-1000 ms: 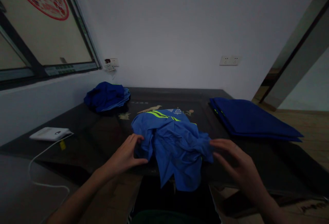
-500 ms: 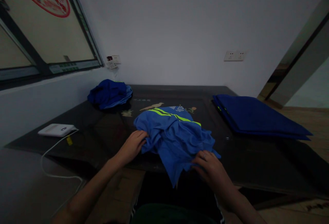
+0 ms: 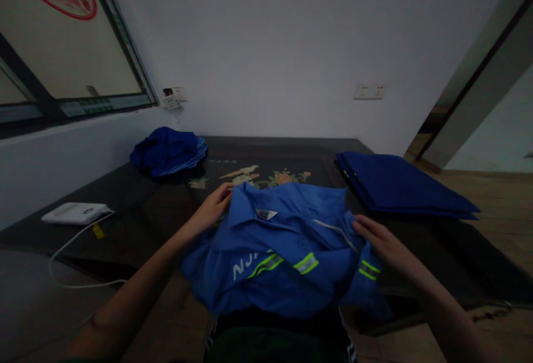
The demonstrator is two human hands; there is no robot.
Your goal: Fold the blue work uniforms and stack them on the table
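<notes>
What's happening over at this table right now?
A person has both hands on a blue garment with yellow-green striped patches, at the near edge of a dark table. The left hand grips its upper left edge; the right hand pinches the fabric on the right. Beyond, a crumpled dark blue bundle lies to the left and a flat dark blue stack to the right.
</notes>
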